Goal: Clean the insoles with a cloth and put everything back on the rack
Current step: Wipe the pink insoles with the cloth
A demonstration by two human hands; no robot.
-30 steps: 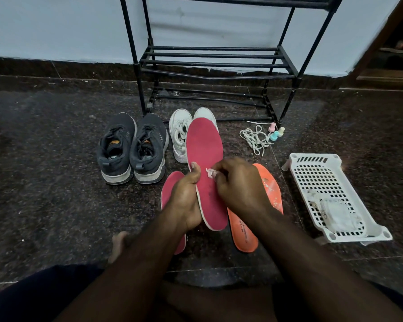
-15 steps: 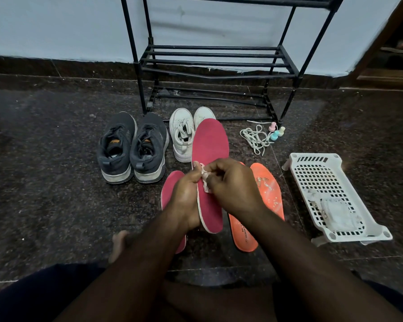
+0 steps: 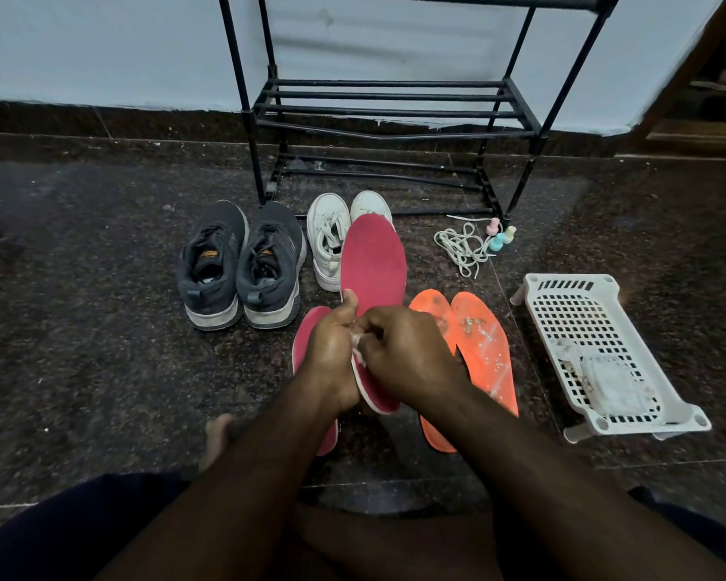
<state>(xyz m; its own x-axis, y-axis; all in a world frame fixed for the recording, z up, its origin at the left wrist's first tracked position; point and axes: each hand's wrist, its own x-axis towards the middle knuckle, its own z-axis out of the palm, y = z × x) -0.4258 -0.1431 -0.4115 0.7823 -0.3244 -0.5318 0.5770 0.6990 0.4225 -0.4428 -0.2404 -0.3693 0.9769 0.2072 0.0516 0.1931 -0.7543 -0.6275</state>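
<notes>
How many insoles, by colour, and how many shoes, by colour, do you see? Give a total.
Red insoles: 2, one held, one on the floor
Orange insoles: 2
Grey shoes: 2
White shoes: 2
Total: 8

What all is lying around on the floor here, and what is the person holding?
Shoe rack: one, black, against the wall.
Grey sneakers: two, on the floor, left of the white ones.
White sneakers: two, in front of the rack.
Held insole: one, pink-red, raised in both hands.
Second pink insole: one, on the floor beneath the left hand.
Orange insoles: two, speckled, on the floor.
Laces: white bundle, near the rack's right foot.
Small bottles: three, pastel, beside the laces.
Basket: one, white, far right.
Cloth: white, pinched against the held insole.
Left hand: grips the insole's edge.
Right hand: pinches the cloth.
</notes>
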